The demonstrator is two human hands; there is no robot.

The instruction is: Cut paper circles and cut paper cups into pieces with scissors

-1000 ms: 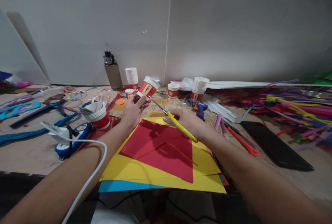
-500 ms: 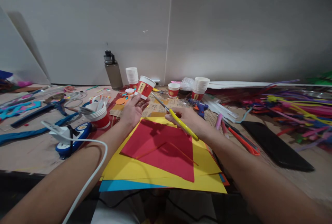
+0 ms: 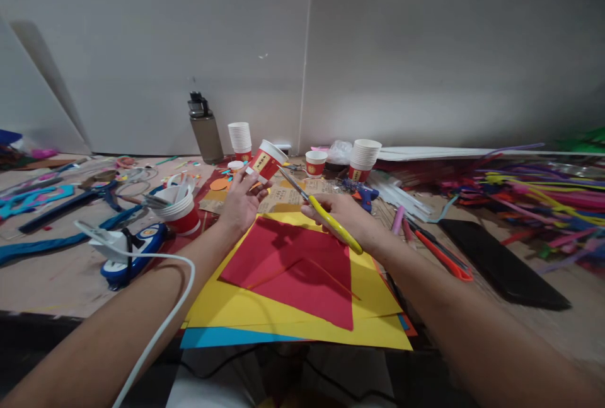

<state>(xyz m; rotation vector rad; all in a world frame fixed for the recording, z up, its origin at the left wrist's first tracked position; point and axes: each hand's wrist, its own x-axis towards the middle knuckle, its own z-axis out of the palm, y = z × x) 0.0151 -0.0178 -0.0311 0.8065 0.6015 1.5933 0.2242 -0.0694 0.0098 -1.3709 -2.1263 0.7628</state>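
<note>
My left hand (image 3: 242,200) grips a red and white paper cup (image 3: 265,162), tilted with its rim up and to the right. In my right hand (image 3: 338,212) is a pair of scissors with yellow handles (image 3: 333,224). The metal blades point up and left, with their tips close to the cup's right side; whether they touch it I cannot tell. Below both hands lies a red sheet (image 3: 297,269) with a bent orange strip on it. Yellow sheets (image 3: 212,307) and a blue sheet (image 3: 227,337) are underneath.
To the left stand cups holding tools (image 3: 182,215) beside a blue power strip (image 3: 137,256) with a white cable crossing my left forearm. Cup stacks (image 3: 363,159) and a bottle (image 3: 207,134) stand at the back. A black phone (image 3: 501,263), a red cutter (image 3: 442,253) and pipe cleaners (image 3: 558,206) lie right.
The cup has tilted slightly further and shifted a little to the right in my left hand. The scissors have barely moved, staying close to the cup.
</note>
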